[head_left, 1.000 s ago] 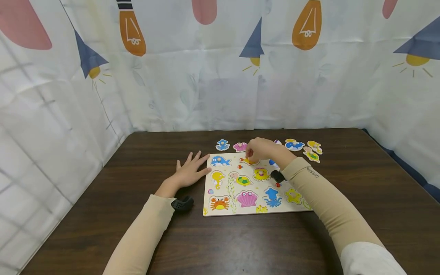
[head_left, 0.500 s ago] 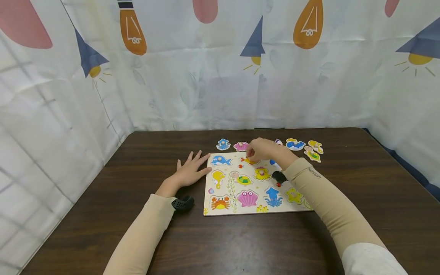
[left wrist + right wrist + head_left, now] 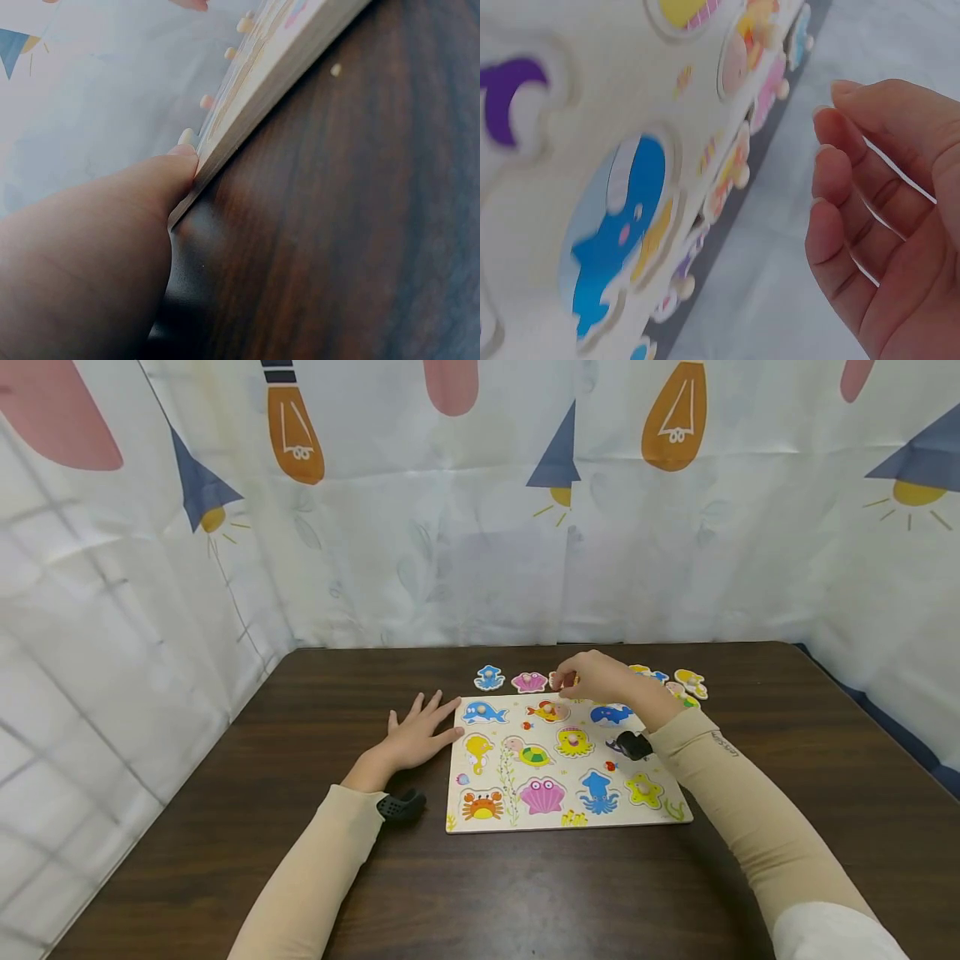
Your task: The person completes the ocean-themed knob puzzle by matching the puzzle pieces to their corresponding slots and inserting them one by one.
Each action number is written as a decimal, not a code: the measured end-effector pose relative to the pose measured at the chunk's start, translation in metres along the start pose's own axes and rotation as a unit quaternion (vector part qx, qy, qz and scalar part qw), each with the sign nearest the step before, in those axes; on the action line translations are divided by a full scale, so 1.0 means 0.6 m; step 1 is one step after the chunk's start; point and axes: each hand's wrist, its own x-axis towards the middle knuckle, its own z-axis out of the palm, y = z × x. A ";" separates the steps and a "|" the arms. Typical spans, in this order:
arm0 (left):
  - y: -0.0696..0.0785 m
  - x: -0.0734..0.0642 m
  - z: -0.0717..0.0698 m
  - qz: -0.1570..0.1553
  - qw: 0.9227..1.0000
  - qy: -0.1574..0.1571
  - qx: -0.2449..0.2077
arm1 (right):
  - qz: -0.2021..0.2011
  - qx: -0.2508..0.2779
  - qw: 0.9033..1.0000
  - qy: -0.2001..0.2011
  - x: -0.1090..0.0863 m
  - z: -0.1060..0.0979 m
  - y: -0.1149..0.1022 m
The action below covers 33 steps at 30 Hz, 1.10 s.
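The puzzle board [image 3: 531, 825] is lying flat on the bench [image 3: 187, 860], and the left hand [image 3: 411, 739] is touching its left edge, fingers spread and grasping nothing. That contact is looking light, so a firm push on a piece could be making the board slide or turn. Beyond the board's far edge, the right hand [image 3: 596, 677] is hovering near a row of knobbed pieces, loosely bent and, as the right wrist view is showing, holding nothing. An orange-red piece [image 3: 726, 180] and a purple-and-white piece [image 3: 687, 264] are sitting close together along that edge, so fingers going for one knob may well be nudging its neighbour. Past the board's far right corner, a green-and-yellow piece [image 3: 686, 699] and a yellow piece [image 3: 692, 682] are crowding each other; a careless pinch could be dragging both. On the board, the fish piece [image 3: 550, 711] is occupying its recess, though how fully it is sitting cannot be told. The dark wristband [image 3: 633, 746] is hanging over the board's right half and may be brushing pieces if the arm is sweeping low. A piece arriving slightly turned would probably be riding on its recess's rim
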 end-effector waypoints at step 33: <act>0.004 -0.001 -0.008 0.006 1.000 -0.004 -0.005 | 0.132 0.095 0.978 0.129 -0.171 -0.066 0.189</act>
